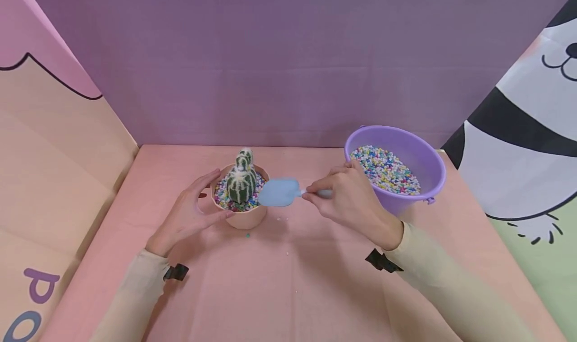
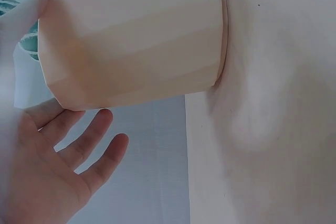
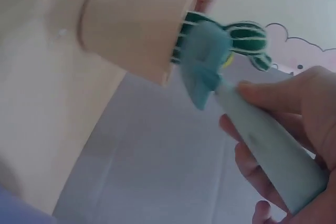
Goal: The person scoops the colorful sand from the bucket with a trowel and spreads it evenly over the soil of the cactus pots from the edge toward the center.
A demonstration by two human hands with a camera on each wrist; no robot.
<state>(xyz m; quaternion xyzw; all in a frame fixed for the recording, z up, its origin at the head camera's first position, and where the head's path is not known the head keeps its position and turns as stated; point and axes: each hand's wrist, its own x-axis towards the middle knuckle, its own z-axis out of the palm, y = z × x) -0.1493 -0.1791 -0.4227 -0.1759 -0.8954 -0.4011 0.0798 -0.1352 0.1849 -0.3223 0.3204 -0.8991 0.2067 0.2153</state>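
Note:
A small green-and-white cactus (image 1: 241, 184) stands in a pale peach flower pot (image 1: 246, 220), surrounded by multicoloured pebbles (image 1: 222, 194). My left hand (image 1: 189, 209) holds the pot's left side at the rim, thumb on the near side and fingers on the far side. In the left wrist view some fingers (image 2: 86, 148) stick out past the pot. My right hand (image 1: 347, 199) grips the handle of a light blue toy shovel (image 1: 280, 192). The shovel's blade reaches the pot's right rim, partly in front of the cactus (image 3: 247, 38) in the right wrist view.
A purple bucket (image 1: 425, 174) with many multicoloured pebbles (image 1: 385, 169) stands at the back right, beside my right hand. A few loose pebbles (image 1: 248, 235) lie on the pink tabletop (image 1: 252, 287). A purple backdrop (image 1: 288, 66) rises behind, with printed panels at both sides.

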